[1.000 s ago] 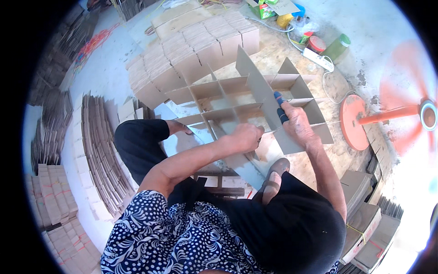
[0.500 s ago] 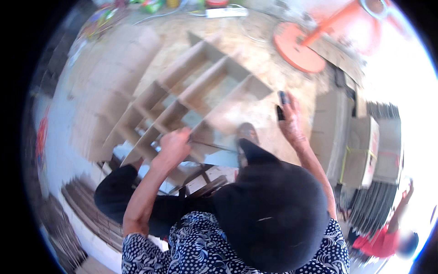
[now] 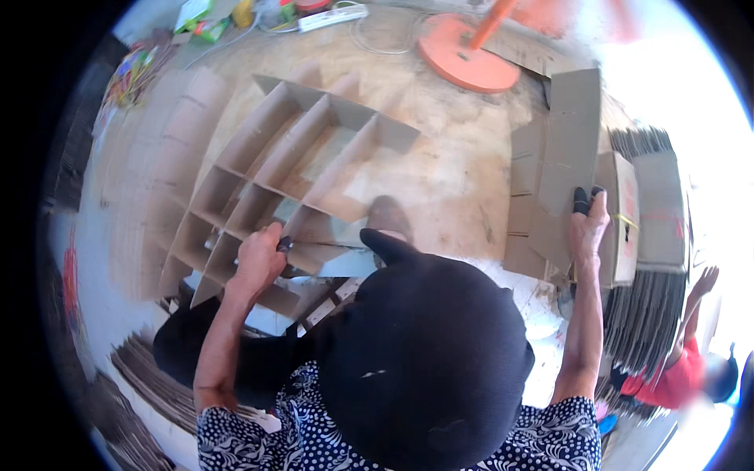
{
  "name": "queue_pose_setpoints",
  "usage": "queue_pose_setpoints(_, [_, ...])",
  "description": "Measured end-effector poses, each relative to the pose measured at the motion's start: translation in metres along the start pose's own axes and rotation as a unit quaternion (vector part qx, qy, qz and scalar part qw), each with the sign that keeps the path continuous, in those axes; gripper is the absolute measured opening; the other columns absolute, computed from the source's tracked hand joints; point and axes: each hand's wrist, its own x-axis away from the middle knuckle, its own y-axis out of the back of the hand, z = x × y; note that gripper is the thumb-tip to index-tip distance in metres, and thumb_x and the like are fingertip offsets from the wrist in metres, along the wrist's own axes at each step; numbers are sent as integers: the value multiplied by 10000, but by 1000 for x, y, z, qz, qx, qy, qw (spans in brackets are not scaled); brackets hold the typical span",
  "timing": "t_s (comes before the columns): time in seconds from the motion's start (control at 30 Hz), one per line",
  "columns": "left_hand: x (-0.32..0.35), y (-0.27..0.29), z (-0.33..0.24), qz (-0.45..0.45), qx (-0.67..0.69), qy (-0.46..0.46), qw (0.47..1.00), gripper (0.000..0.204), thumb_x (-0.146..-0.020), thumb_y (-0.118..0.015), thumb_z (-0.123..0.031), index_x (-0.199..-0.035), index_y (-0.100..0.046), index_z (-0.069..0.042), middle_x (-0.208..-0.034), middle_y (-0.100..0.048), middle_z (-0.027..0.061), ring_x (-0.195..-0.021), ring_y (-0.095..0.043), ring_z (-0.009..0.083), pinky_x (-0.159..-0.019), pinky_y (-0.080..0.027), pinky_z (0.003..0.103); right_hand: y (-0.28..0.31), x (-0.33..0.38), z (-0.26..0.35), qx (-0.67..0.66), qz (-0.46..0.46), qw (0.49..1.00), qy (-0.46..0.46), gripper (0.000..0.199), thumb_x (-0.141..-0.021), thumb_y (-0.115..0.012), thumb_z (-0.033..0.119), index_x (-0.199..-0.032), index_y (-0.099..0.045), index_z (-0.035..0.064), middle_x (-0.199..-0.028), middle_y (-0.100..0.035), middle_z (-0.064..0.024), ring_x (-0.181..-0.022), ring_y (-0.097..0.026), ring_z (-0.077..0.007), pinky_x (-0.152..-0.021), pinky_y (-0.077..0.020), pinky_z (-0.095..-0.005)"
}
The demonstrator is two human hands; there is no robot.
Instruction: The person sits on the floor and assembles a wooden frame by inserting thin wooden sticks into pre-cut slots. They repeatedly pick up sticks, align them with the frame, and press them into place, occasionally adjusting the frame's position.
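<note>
My left hand (image 3: 261, 257), dark covering on one fingertip, is closed on the near side of a cardboard divider grid (image 3: 294, 187). The grid's crossed strips stand on edge and form several open cells. To the right, my right hand (image 3: 589, 228) grips the lower end of a flat cardboard strip (image 3: 571, 133), dark covers on its fingers. That strip stands up from a pile of similar cardboard pieces (image 3: 525, 212). The shoe tip (image 3: 389, 216) of one foot shows just right of the grid.
Stacked cardboard (image 3: 169, 180) lies at the left. An orange round stand base (image 3: 467, 55) and a white power strip (image 3: 334, 17) are at the back. Tied cardboard bundles (image 3: 656, 208) stand at the right, near another person in red (image 3: 677, 377).
My right hand has moved right, from open in the air to closed on a cardboard strip, which is now raised from the pile. My left hand stays at the grid; the view has shifted.
</note>
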Motion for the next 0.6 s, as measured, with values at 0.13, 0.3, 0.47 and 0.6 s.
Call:
queue_pose_setpoints(0.13, [-4, 46, -17, -23, 14, 11, 1000, 137, -754, -587, -89, -865, -552, -17, -886, -608, 219, -875, -594, 413, -753, -465, 511, -32, -10, 59, -86, 81, 988, 101, 452, -907, -558, 54, -1346, -448, 52, -629, -538, -70, -542, -490, -117, -546, -413, -224])
queue_pose_setpoints(0.3, [-46, 43, -43, -139, 82, -67, 985, 160, -731, -599, -89, -862, -553, -9, -896, -598, 206, -868, -592, 404, -731, -474, 475, -101, -33, 159, -165, 248, 919, 258, 570, -834, -588, -41, -1373, -415, 26, -860, -658, -164, -702, -620, -178, -681, -475, -246])
queue_pose_setpoints(0.47, [-78, 7, -41, 13, 43, 27, 999, 222, -724, -598, -186, -915, -648, -85, -903, -655, 155, -899, -628, 355, -737, -509, 474, -164, -61, 251, -203, 357, 858, 308, 494, -871, -574, 0, -1347, -445, 3, -825, -543, -76, -756, -515, -124, -690, -427, -243])
queue_pose_setpoints(0.6, [-80, -14, -38, -15, 97, 28, 995, 185, -714, -575, -81, -880, -635, -26, -887, -658, 192, -868, -640, 353, -738, -511, 450, -180, -67, 287, -199, 413, 837, 300, 503, -830, -572, -62, -1315, -481, 37, -1147, -621, -222, -1065, -625, -279, -883, -464, -303])
